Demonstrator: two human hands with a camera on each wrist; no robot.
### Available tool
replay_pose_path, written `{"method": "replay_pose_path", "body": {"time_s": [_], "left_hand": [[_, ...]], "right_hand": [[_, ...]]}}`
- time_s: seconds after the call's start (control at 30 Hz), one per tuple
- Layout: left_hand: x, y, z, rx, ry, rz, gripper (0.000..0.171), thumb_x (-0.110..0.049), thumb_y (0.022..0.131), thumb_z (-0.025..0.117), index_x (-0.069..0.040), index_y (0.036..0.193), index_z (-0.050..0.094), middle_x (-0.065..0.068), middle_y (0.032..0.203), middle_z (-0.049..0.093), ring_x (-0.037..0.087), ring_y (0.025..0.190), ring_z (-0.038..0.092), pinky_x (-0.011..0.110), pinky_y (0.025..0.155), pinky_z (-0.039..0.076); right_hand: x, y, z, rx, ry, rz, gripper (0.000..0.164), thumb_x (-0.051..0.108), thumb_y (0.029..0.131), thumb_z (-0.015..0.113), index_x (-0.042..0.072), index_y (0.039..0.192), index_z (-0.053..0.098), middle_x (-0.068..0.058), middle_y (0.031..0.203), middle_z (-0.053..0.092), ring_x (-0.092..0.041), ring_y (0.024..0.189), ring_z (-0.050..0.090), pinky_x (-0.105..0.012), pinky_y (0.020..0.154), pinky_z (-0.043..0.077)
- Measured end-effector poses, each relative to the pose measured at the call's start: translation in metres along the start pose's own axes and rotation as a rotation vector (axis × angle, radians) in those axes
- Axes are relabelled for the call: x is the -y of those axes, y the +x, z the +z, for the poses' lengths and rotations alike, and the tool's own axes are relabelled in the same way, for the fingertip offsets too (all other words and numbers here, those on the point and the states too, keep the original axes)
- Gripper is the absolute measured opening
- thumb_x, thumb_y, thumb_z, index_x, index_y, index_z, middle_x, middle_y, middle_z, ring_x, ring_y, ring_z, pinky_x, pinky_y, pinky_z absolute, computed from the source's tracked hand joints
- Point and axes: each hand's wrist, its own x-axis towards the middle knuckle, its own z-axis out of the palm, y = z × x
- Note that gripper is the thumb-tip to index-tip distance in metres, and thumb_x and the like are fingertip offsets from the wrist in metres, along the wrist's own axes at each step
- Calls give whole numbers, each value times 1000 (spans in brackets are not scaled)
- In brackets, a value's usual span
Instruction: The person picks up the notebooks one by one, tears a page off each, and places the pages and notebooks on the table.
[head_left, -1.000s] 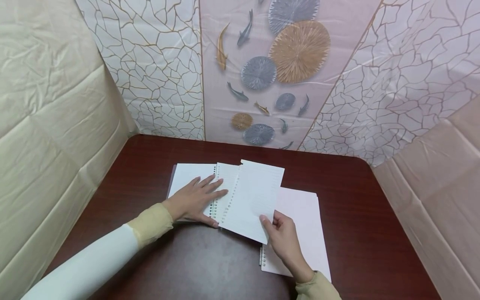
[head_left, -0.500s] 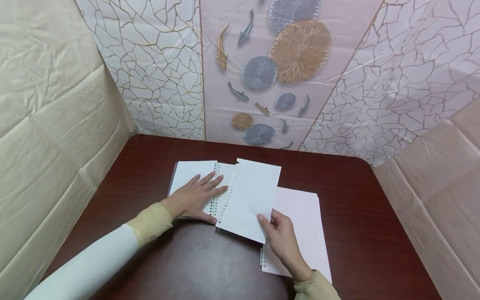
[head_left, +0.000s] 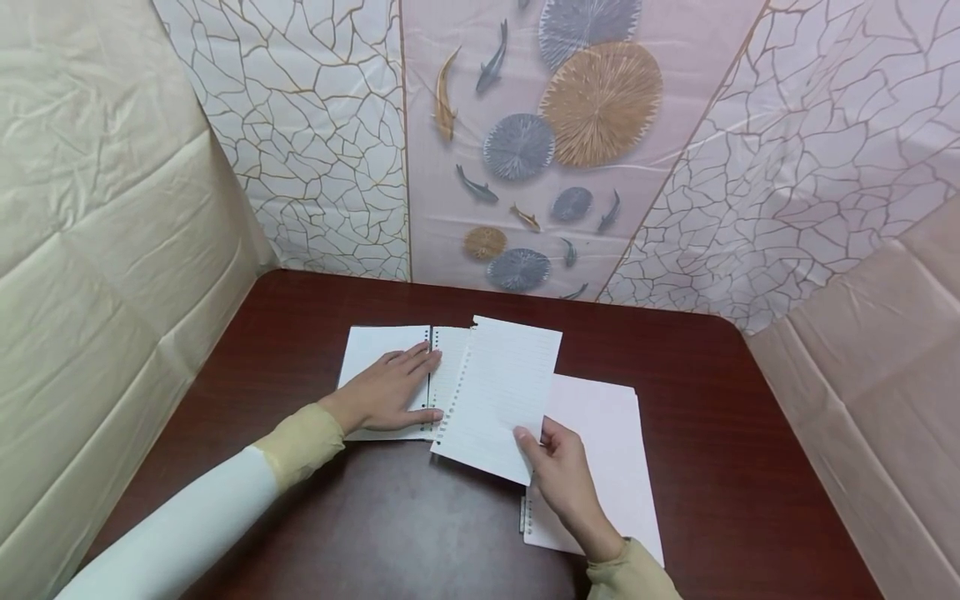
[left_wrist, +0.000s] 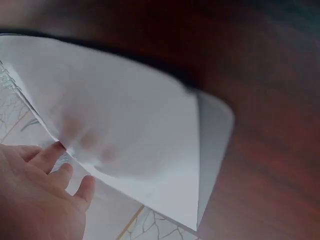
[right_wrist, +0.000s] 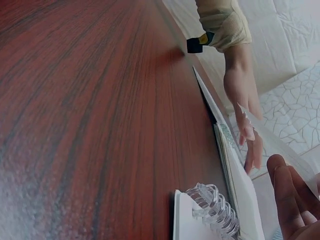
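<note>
An open loose-leaf notebook (head_left: 378, 343) lies at the middle of the table, its line of binding holes running between two white pages. My left hand (head_left: 392, 390) is stretched over the left page, fingertips by the binding. In the left wrist view the left hand (left_wrist: 45, 190) has loosely extended fingers near the notebook page (left_wrist: 125, 115). My right hand (head_left: 566, 467) pinches the lower right edge of a lined, hole-punched sheet (head_left: 502, 392). The sheet slants over the notebook's right page. In the right wrist view the right fingers (right_wrist: 287, 187) are partly cut off.
Under and beside my right hand lies a second notebook (head_left: 611, 467) with pale pages. Its clear spiral rings (right_wrist: 215, 207) show close up in the right wrist view. Patterned cloth (head_left: 517, 150) hangs behind the dark red table (head_left: 720, 417), with plain beige cloth at both sides.
The sheet has shifted slightly left with my right hand, then stayed in place. My left hand's spread fingers have drawn together, and its thumb has moved up from the notebook's lower edge.
</note>
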Motion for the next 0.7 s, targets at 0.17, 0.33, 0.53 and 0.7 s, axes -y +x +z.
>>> {"method": "replay_pose_path", "body": {"time_s": [0.17,0.33,0.53,0.7], "left_hand": [[0,1,-1,-75,-54,6,86,-66,103,33,-2,160,24,15,167,25,29,153,18,54,119,31],[-9,-1,-10,-157,-275,-38,68,-51,110,30,-7,162,22,12,168,24,27,152,21,51,121,29],[-29,1,-21,-226,-593,-101,68,-53,109,34,-8,160,29,13,161,37,31,142,41,52,115,39],[-37,3,-25,-257,-808,-204,63,-50,107,47,-1,147,44,14,135,61,21,112,66,43,93,58]], "right_hand": [[1,1,-1,3,0,2,24,15,102,63,5,122,70,-11,97,80,-16,83,75,-26,67,61],[4,4,0,11,1,5,25,17,103,62,6,124,68,-11,101,80,-16,86,75,-28,70,63],[9,8,3,14,10,-14,26,18,103,63,7,125,69,-12,103,79,-17,86,75,-27,70,62],[13,14,9,29,19,-52,28,21,103,63,6,126,69,-13,102,79,-17,86,74,-27,69,60]]}}
